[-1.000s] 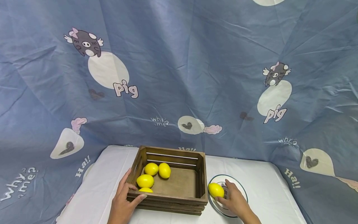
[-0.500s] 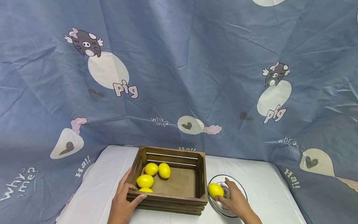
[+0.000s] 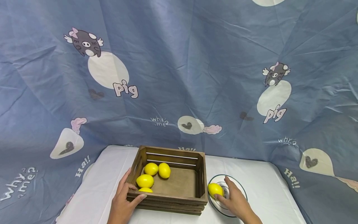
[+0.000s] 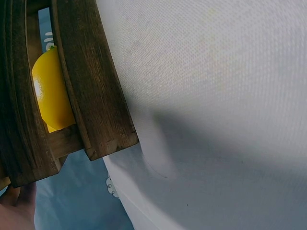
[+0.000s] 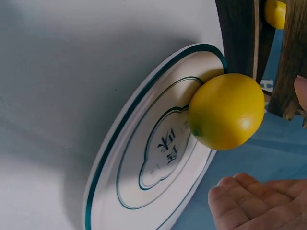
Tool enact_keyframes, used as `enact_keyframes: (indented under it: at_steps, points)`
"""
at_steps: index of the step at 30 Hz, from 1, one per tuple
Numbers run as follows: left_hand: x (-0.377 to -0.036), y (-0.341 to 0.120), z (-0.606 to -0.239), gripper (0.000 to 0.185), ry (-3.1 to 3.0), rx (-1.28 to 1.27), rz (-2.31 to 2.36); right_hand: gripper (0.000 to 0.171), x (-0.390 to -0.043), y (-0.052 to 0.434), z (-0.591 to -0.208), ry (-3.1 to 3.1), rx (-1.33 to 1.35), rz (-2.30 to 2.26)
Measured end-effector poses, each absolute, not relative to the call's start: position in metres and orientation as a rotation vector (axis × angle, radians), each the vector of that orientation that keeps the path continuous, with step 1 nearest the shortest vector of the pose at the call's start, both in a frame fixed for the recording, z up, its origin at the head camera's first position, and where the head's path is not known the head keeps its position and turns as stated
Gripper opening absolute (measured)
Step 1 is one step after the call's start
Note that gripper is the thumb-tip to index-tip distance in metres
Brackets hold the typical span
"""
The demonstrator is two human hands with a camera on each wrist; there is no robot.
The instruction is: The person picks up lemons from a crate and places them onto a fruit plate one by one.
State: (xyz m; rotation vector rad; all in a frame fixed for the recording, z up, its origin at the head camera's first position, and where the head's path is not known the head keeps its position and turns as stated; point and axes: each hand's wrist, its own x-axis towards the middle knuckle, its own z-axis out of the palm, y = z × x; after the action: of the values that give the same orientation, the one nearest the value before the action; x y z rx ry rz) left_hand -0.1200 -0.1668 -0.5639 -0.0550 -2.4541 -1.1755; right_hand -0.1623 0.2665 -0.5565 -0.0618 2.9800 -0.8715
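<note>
Barely anything has been shifted: the lemon (image 3: 214, 189) lies at the left of the plate (image 5: 132, 167), ungrasped — the right hand (image 3: 237, 201) is held spread beside it. The crate (image 3: 170, 203) is gripped near-left by the left hand (image 3: 122, 200). Work seems paused.

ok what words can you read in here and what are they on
"pig": blue cloth, twice
"why me?": blue cloth, left and centre of the head view
"Ha!!": blue cloth, left, centre (partly hidden) and right
"why" and "?": blue cloth, right, the rest lost in creases
Dark characters on the plate: too blurred to read
</note>
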Motion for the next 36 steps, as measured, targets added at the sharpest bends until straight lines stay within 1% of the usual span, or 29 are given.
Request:
enact_keyframes:
  at_steps: [3,9,18,26,30,36]
  points:
    - [-0.12,-0.167,-0.565,0.041,-2.45,-0.057,-1.171,0.097,-0.161,0.265,-0.554,2.992,-0.084,-0.872]
    - [-0.121,-0.167,-0.565,0.042,-2.463,-0.043,-1.17,0.087,-0.16,0.262,-0.549,3.02,-0.139,-0.904]
    - [-0.121,-0.168,-0.565,0.042,-2.468,-0.034,-1.179,0.077,-0.16,0.261,-0.538,3.096,-0.286,-0.928]
    - [-0.121,-0.167,-0.566,0.042,-2.461,-0.041,-1.165,0.072,-0.16,0.254,-0.523,3.059,-0.224,-0.921]
    - [-0.121,-0.167,-0.567,0.041,-2.459,-0.046,-1.157,0.069,-0.16,0.252,-0.517,3.073,-0.253,-0.942]
    - [-0.121,-0.168,-0.567,0.042,-2.455,-0.055,-1.15,0.07,-0.159,0.251,-0.51,3.089,-0.285,-0.966]
